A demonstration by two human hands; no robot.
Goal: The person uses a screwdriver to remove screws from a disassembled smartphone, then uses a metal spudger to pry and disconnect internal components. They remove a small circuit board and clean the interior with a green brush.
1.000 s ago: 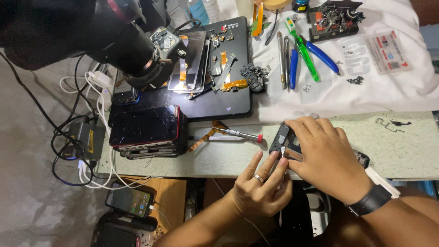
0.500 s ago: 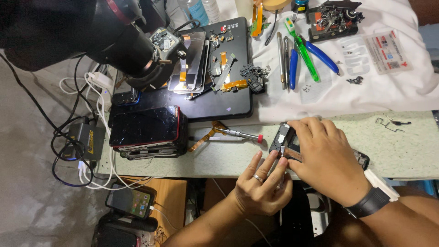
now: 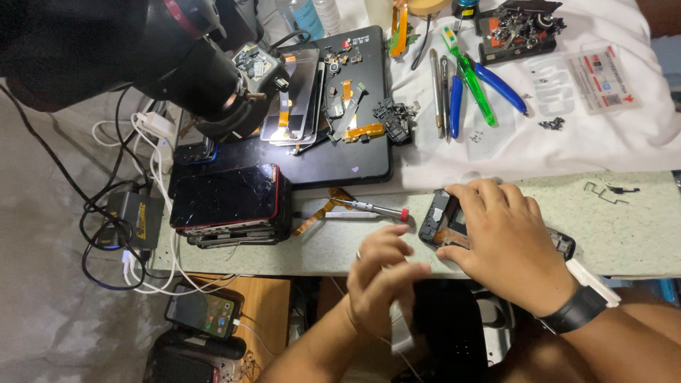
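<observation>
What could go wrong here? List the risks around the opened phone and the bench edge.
1. The right hand presses on the opened phone near the bench edge; a slip could push it off.
2. The screwdriver lies loose beside the left hand, which looks blurred; a knock might roll it away.
3. Tiny screws sit loose on the white cloth and could easily scatter.

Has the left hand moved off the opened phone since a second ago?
Yes. The left hand has pulled back off the opened phone, toward the person and past the table's front edge; the right hand stays on it.
</observation>
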